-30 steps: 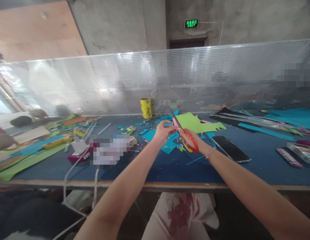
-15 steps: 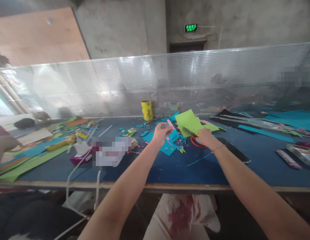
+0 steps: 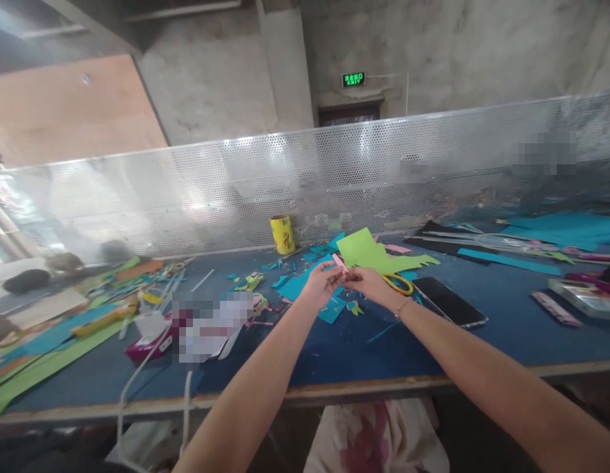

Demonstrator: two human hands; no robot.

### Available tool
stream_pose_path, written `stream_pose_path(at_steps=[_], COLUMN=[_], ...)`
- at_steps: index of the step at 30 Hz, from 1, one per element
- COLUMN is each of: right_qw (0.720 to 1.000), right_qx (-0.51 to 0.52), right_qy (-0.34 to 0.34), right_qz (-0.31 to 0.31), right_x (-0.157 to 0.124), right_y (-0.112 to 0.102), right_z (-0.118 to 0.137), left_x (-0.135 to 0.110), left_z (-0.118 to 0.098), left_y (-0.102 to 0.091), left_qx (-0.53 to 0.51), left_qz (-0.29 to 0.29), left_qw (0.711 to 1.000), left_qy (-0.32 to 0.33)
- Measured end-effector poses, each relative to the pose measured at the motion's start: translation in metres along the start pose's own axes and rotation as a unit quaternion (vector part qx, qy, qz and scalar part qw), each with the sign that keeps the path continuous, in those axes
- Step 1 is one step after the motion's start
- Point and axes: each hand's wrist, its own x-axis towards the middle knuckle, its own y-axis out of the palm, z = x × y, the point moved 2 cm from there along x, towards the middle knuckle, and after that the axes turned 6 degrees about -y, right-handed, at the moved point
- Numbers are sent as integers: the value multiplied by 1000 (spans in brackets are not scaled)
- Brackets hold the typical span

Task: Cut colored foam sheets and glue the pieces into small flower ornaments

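Head view: pink paper piece (image 3: pixel 339 262) located at the near-left of the green sheet (image 3: pixel 362 253), pinched by the left hand (image 3: pixel 319 284). Right hand (image 3: pixel 371 285) is at its near end; whether closed on it cannot be told. Judged light, thin, easily creased; best held by its edges. Scissors' yellow handle (image 3: pixel 409 284) sits near-right of the green sheet, phone (image 3: pixel 450 301) beyond that.
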Motion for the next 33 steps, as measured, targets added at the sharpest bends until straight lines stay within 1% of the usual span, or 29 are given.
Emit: stream_pose_path(at_steps=[3, 5, 7, 9, 11, 14, 16, 17, 18, 20, 21, 22, 23, 25, 27, 28, 30, 31, 33], right_qw=[999, 998, 993, 982, 962, 909, 874, 867, 869, 883, 890, 896, 901, 911, 925, 932, 940, 936, 914], right_qx=[-7, -24, -65, -121, -189, -312, -391, -417, -430, -427, -417, -406, -396, -376, -355, -345, -339, -347, -383], right_qy=[25, 36, 42, 36, 7, -33, -11, 13, 38, 81, 93, 98, 92, 50, 8, 6, 36, 60, 105], right_qz=[-25, -53, -90, -138, -196, -272, -287, -271, -243, -180, -159, -152, -153, -160, -138, -111, -31, 14, 87], right_x=[-4, -5, -6, -6, -7, -11, -16, -18, -20, -22, -22, -21, -19, -15, -11, -9, -8, -9, -11], right_y=[-10, -19, -32, -50, -70, -97, -108, -110, -111, -109, -107, -105, -104, -98, -90, -84, -72, -65, -54], right_z=[-1, -1, -2, -6, -12, -25, -34, -38, -42, -46, -46, -45, -42, -35, -29, -26, -25, -25, -26], left_x=[2, 4, 6, 8, 10, 13, 14, 14, 14, 15, 15, 15, 15, 16, 16, 16, 16, 16, 15], left_z=[-4, -8, -10, -10, -10, -7, -5, -5, -4, -3, -3, -3, -3, -2, -1, 0, 1, 2, 3], left_y=[-5, -9, -12, -15, -18, -20, -20, -20, -21, -21, -21, -22, -22, -22, -22, -21, -20, -19, -16], left_qx=[0, 1, 1, 0, -2, 10, 22, 28, 33, 44, 51, 56, 59, 64, 69, 70, 68, 66, 66], left_qz=[-1, -10, -23, -38, -51, -62, -63, -63, -63, -63, -64, -65, -66, -68, -68, -65, -57, -52, -38], left_qw=[1000, 1000, 1000, 999, 998, 996, 996, 996, 995, 994, 994, 993, 992, 992, 991, 991, 991, 991, 992], left_qy=[15, 19, 19, 24, 36, 57, 64, 65, 67, 73, 78, 82, 85, 89, 92, 94, 99, 101, 98])
